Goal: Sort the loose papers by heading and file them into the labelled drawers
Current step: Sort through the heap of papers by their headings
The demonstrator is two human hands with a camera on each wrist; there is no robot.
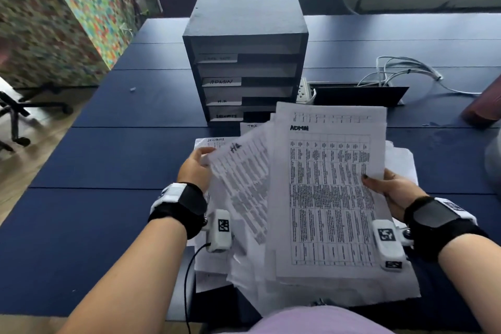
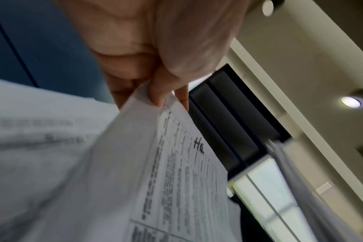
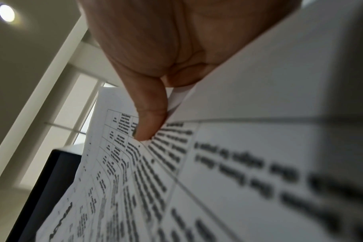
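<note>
Evidently sorting: left hand [image 1: 194,168] pinches the HR sheet [image 1: 241,179] aside; right hand [image 1: 390,190] grips the ADMIN stack [image 1: 328,198] — headings readable, drawers [image 1: 244,84] at upper centre.

Soft, even daylight fills the head view, coming perhaps from windows on the far side; shadows on the dark blue table [image 1: 108,160] are faint. The far corners bend with wide-angle distortion, and the patterned panel [image 1: 54,22] at far left is smeared. Print on the ADMIN sheet [image 1: 328,198] is legible only in its heading; the HR sheet [image 1: 241,179] is motion-blurred. In the left wrist view a round ceiling lamp [image 2: 351,102] glares, a bright window pane [image 2: 273,188] washes out, and near paper is out of focus. In the right wrist view another ceiling light [image 3: 6,12] blooms at the corner, and near text dissolves into blur.
</note>
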